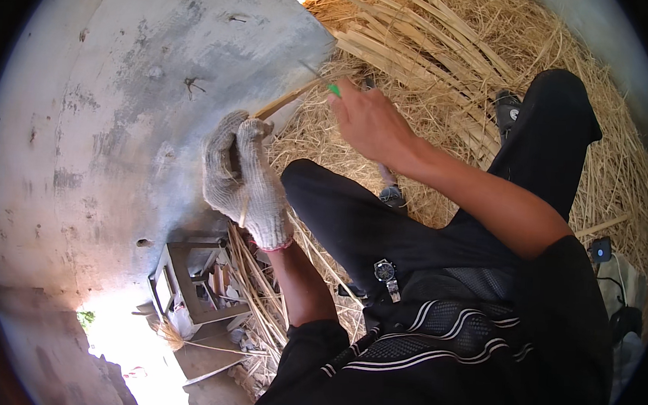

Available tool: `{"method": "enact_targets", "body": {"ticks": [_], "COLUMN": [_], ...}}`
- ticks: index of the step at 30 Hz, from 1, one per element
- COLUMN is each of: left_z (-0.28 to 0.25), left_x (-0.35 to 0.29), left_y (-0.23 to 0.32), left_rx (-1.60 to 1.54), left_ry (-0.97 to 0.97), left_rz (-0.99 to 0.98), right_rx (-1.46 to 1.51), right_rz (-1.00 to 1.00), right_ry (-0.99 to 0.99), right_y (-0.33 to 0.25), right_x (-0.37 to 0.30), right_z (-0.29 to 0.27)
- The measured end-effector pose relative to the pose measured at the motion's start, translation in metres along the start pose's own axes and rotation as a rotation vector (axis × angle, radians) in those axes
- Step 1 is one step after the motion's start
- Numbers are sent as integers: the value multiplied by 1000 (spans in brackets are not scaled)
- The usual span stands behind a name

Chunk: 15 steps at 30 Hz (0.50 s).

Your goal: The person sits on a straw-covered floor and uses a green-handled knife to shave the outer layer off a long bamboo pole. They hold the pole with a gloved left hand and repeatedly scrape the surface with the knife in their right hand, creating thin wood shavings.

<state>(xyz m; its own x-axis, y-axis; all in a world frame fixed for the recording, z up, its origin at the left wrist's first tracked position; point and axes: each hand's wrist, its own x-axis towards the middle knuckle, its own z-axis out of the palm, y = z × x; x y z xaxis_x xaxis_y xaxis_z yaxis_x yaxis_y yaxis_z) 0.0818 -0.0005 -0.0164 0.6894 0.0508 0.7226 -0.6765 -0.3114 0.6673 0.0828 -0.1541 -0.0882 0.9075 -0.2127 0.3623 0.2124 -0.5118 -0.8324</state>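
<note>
My left hand [246, 172], in a knitted off-white work glove, is closed round one end of a pale bamboo strip [287, 100]. The strip slants up and to the right, toward my bare right hand [377, 124]. Those right fingers are wrapped round what looks like a knife; a bit of its green handle [334, 89] shows by the thumb. A thin grey blade [309, 69] sticks out to the upper left, close to the strip's far end. Whether blade and strip touch, I cannot tell. Most of the handle is hidden in my grip.
Many split strips [430, 49] lie across a thick layer of shavings [436, 194] beyond my knees. A stained pale wall [122, 101] rises on the left. Below it stand a wooden frame [206, 314] and a bundle of long thin strips [259, 288]. A wristwatch [386, 273] rests on my lap.
</note>
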Motion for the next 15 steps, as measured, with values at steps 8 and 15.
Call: {"method": "enact_targets", "body": {"ticks": [8, 15], "left_z": [-3, 2], "left_x": [0, -2], "left_y": [-8, -3], "left_rx": [116, 166], "left_ry": [1, 4], "left_rz": [98, 152], "right_rx": [206, 269], "right_rz": [-186, -147], "right_ry": [-110, -137], "right_y": [-64, -70], "right_x": [-20, -25], "right_z": [-11, -27]}}
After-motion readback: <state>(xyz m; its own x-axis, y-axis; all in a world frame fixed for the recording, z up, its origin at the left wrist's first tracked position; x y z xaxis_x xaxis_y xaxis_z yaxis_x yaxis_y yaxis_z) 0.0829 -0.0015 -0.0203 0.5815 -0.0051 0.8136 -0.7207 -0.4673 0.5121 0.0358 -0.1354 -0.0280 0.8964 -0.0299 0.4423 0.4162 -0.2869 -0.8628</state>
